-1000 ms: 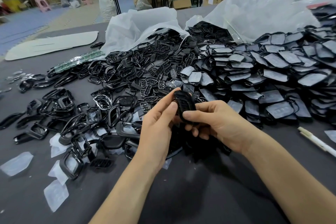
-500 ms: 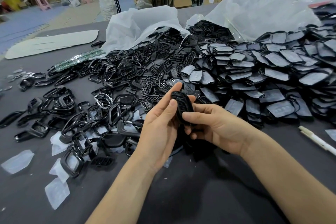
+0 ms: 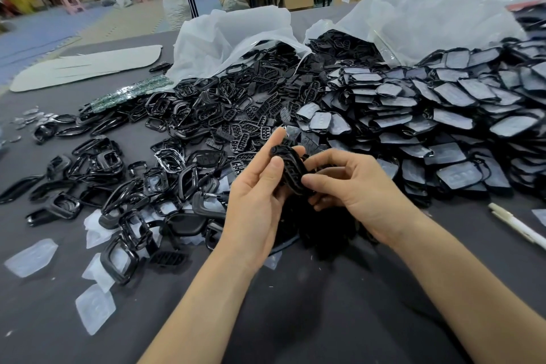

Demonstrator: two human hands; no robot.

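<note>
A small black plastic key-fob shell [image 3: 291, 167] with button slots is held upright above the dark table [image 3: 295, 319], between both hands. My left hand [image 3: 257, 201] grips its left side, thumb on the face and index finger raised behind it. My right hand [image 3: 351, 186] pinches its right edge with thumb and curled fingers. Its lower end is hidden by my fingers.
Black frames [image 3: 118, 186] lie scattered at left, slotted black inserts [image 3: 251, 115] in the middle, and stacked flat black pieces [image 3: 443, 115] at right. Two white plastic bags [image 3: 236, 35] lie behind. Clear film pieces [image 3: 94, 307] sit front left, a white pen [image 3: 520, 226] at right.
Both hands have risen slightly with the shell and turned it. My left index finger has lifted and straightened behind the part.
</note>
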